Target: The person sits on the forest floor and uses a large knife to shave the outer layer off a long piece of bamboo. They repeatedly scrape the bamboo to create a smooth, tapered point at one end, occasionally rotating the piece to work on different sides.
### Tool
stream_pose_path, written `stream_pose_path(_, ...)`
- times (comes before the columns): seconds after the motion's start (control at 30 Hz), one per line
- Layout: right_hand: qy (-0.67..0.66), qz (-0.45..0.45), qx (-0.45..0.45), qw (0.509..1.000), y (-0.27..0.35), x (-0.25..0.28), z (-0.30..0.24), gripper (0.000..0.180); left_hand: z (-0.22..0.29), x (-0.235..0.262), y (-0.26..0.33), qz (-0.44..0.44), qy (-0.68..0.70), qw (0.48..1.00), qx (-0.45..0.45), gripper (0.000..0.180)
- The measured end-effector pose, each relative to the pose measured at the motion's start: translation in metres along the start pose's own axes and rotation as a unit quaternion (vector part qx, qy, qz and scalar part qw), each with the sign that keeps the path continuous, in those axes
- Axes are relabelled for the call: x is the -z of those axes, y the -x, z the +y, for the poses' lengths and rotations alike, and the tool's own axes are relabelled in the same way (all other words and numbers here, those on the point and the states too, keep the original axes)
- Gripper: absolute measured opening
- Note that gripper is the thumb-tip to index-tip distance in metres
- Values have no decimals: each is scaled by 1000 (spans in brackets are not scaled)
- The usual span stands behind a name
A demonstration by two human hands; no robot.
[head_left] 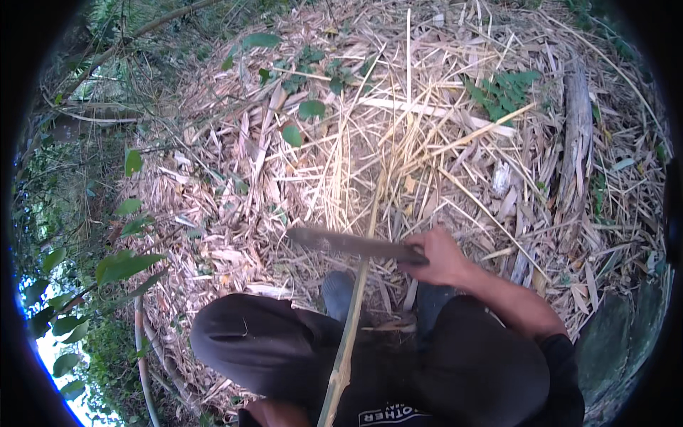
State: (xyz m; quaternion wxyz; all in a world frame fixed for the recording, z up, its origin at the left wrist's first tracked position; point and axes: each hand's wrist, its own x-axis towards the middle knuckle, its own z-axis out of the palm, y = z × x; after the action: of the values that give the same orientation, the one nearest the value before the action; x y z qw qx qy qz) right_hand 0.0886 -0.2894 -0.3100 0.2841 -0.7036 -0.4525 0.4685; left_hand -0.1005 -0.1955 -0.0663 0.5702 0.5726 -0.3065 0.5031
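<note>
My right hand is closed round the handle end of a machete. Its long dark blade points left and lies across a thin wooden pole, in front of my knees. The pole slants from the lower edge, between my legs, up toward a scatter of pale split strips on the ground. Only a bit of my left arm shows at the lower edge, beside the pole; the left hand itself is out of the picture.
Dry leaves and husks cover the ground. A weathered log lies at the right. Leafy branches reach in from the left, and a low green plant grows beyond the strips. My dark-clad knees frame the pole.
</note>
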Motion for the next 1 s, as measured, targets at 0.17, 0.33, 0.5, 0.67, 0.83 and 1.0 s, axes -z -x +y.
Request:
stream_pose_path(0.17,-17,33,-255,966,-31,0,50,32,3,-11,-19,121,-143,967,170,29)
stream_pose_path(0.33,86,17,-106,991,-16,3,-1,36,0,-1,-14,161,-138,971,112,29)
stream_pose_path(0.5,57,27,-293,954,-58,-4,72,36,3,-1,-23,179,-160,963,122,30)
stream_pose_path(0.67,89,12,-199,976,-36,5,11,41,20,9,-18,216,-213,945,124,30)
stream_pose_path(0.83,67,2,-274,959,-52,3,43,39,31,31,-18,224,-207,942,137,28)
stream_pose_path(1.0,118,-46,-248,961,-56,9,23,38,48,53,-21,240,-210,933,166,24)
